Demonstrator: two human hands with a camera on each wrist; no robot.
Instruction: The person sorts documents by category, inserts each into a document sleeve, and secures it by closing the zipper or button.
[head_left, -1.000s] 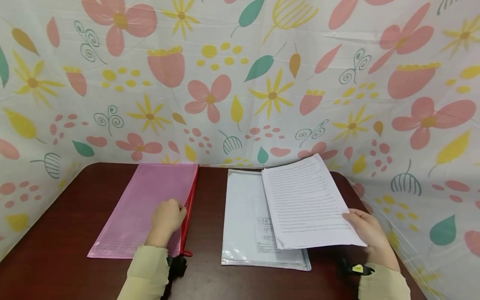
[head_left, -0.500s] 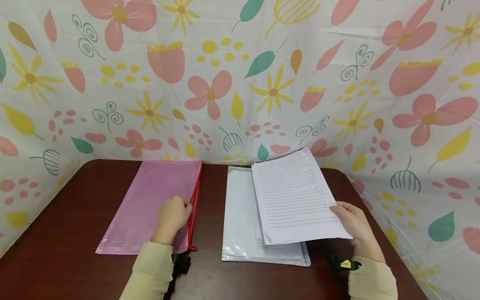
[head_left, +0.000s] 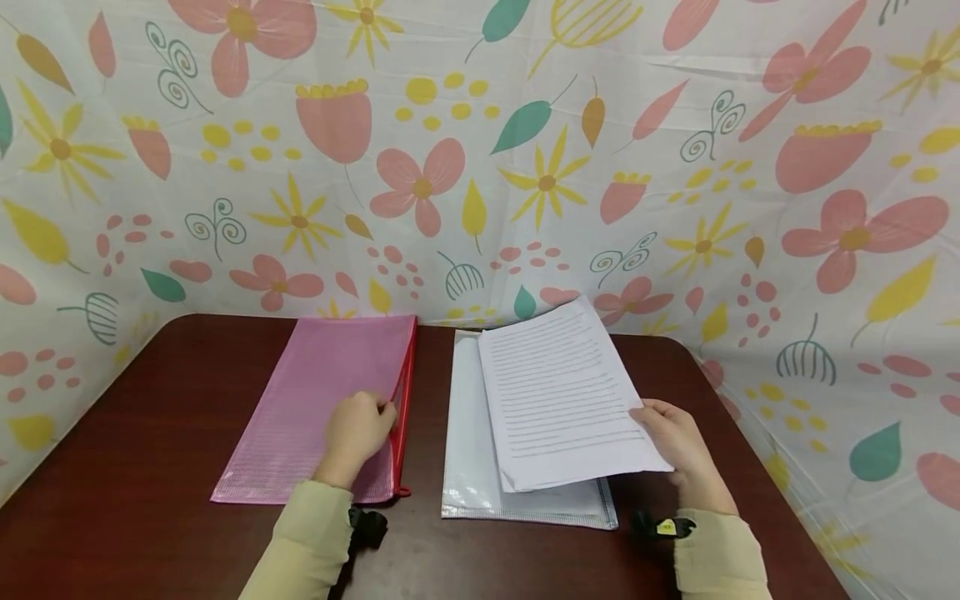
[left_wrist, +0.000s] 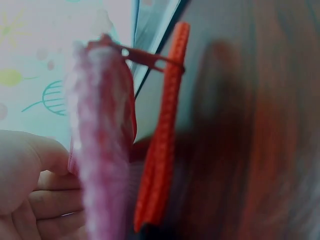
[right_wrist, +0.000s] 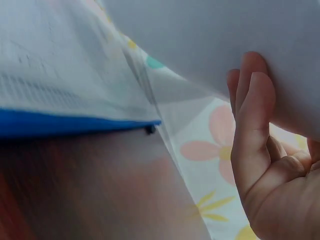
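On the left of the table lies a pink zipper file bag (head_left: 300, 408) with a red zipper (head_left: 406, 400) along its right side. My left hand (head_left: 358, 429) pinches the bag's upper layer at that edge, so the mouth gapes; the left wrist view shows the red zipper pull (left_wrist: 145, 59) near the opening. My right hand (head_left: 678, 437) holds a few lined, written-on sheets of paper (head_left: 558, 392) by their right edge, thumb on top and fingers (right_wrist: 257, 110) underneath. Those sheets are tilted up over a clear file bag (head_left: 467, 467) and hide most of it.
The clear bag has a blue zipper edge (right_wrist: 80, 124) in the right wrist view. Dark reddish-brown table (head_left: 450, 558) lies under everything. A flower-patterned cloth (head_left: 480, 167) hangs right behind the table and along its sides.
My right hand has carried the paper sheets leftward, farther over the clear bag. My left hand has drawn the pink bag a little to the right, still gripping its edge.
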